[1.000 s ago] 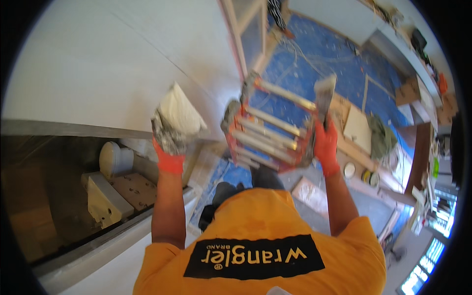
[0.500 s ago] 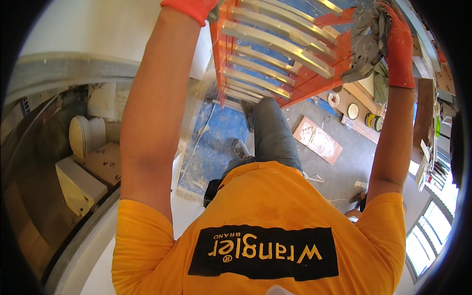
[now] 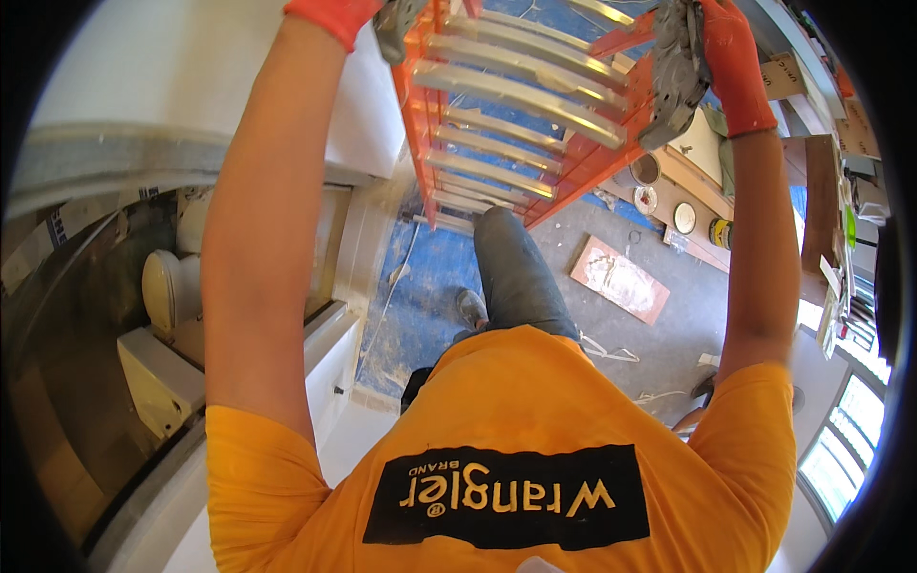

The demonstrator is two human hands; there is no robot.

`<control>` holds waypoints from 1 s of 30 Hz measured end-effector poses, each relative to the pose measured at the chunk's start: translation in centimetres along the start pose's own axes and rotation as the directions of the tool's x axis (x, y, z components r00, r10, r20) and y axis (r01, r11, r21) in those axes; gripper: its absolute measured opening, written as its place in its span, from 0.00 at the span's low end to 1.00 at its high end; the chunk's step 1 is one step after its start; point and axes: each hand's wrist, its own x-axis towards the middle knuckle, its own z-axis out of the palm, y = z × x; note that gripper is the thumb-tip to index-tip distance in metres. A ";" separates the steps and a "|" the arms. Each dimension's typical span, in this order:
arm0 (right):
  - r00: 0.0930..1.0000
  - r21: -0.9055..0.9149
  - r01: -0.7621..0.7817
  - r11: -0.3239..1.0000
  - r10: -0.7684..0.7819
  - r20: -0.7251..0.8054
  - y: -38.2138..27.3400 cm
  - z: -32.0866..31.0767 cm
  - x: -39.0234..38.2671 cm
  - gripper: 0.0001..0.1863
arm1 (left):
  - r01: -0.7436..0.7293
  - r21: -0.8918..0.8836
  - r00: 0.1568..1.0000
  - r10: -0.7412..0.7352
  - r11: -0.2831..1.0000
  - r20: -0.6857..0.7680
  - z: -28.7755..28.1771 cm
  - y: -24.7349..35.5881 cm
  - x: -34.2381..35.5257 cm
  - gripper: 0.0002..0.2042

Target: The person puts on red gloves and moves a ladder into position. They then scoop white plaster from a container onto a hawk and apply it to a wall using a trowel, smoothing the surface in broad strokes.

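Note:
An orange stepladder [image 3: 497,103] with pale metal rungs stands upright in front of me. My left hand [image 3: 342,17], in a red work glove with a grey palm, is at the ladder's left rail, and its grey fingers curl against it. Much of that hand is cut off by the top edge. My right hand [image 3: 702,72], gloved the same way, is closed around the right rail, its worn grey fingers wrapped over the orange side. My leg in grey trousers [image 3: 521,263] is close against the lower rungs, and the other leg is mostly hidden.
At left, beyond a low white wall, are a toilet [image 3: 164,291] and a white tank [image 3: 158,363]. On the floor lie blue sheeting [image 3: 406,315], a plaster-smeared board [image 3: 619,279] and loose white cord [image 3: 611,351]. Open cans [image 3: 685,218] and stacked boards [image 3: 820,205] line the right.
Both hands and the ladder have shifted left in view. More of the floor cans and the low left wall shows. One of my shoes has gone out of sight behind the leg.

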 end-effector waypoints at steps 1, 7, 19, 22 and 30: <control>1.000 0.020 0.004 1.000 -0.004 0.005 0.0 -0.3 0.6 0.12 | -0.016 0.009 1.000 0.016 1.000 0.005 -0.1 0.0 0.8 0.26; 0.943 -0.641 -0.309 0.703 0.141 -0.301 -1.1 -0.8 -0.6 0.19 | -0.267 0.609 0.858 0.472 0.747 -0.202 1.0 0.2 0.2 0.24; 0.909 0.618 -0.416 0.667 0.310 0.278 5.4 -6.4 2.2 0.16 | -0.109 0.492 0.826 0.354 0.864 -0.439 2.8 -1.4 -0.2 0.22; 0.801 0.605 -0.589 0.536 0.286 0.526 5.2 -4.9 3.3 0.19 | -0.085 0.570 0.845 0.362 0.817 -0.393 0.6 -1.3 -0.9 0.22; 0.795 -0.609 0.515 -0.603 0.072 0.602 1.7 -2.7 1.9 0.11 | -0.041 0.538 0.943 0.211 0.842 -0.257 -3.1 0.4 0.9 0.24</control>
